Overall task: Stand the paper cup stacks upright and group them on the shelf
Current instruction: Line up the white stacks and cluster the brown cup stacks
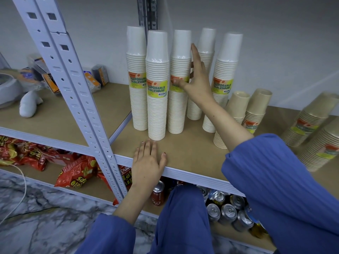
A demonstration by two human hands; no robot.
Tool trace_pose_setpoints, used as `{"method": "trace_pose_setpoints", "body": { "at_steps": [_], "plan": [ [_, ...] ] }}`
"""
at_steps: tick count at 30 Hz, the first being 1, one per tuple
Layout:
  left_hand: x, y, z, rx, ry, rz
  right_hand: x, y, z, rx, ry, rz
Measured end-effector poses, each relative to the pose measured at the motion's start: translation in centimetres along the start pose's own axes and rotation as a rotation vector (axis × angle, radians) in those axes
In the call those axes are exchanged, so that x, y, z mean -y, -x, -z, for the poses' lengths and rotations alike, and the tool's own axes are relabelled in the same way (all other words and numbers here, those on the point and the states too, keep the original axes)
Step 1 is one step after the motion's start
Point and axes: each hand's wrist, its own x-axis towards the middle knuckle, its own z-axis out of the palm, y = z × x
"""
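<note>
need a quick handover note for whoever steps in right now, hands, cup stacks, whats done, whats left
Right hand: open, thumb and fingers around the third white stack, steadying it.
Left hand: flat on the shelf front edge, holding nothing.
Done: five tall white stacks upright, grouped at the back left.
Left: two short brown stacks stand further right; larger brown stacks at far right lean, still to stand and group.
</note>
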Motion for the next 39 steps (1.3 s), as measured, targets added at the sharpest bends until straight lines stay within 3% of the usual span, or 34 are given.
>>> {"method": "trace_pose_setpoints", "body": {
  "at_steps": [11,15,23,34,39],
  "plan": [
    [0.0,0.0,0.0,0.014,-0.021,0.011,-0.5,0.0,0.1,-0.005,-0.078,-0.064],
    [-0.1,0.1,0.1,-0.018,0.017,0.003,-0.5,-0.3,0.5,-0.110,-0.084,-0.072],
    [0.0,-0.1,0.1,0.025,0.003,0.017,0.2,-2.7,0.3,-0.393,0.187,0.052],
    [-0.1,0.0,0.3,-0.009,0.040,-0.007,-0.3,-5.3,0.6,-0.322,0.301,-0.099],
    [-0.1,0.0,0.2,-0.009,0.035,0.005,-0.2,-6.2,1.3,-0.366,0.368,-0.138]
  ]
}}
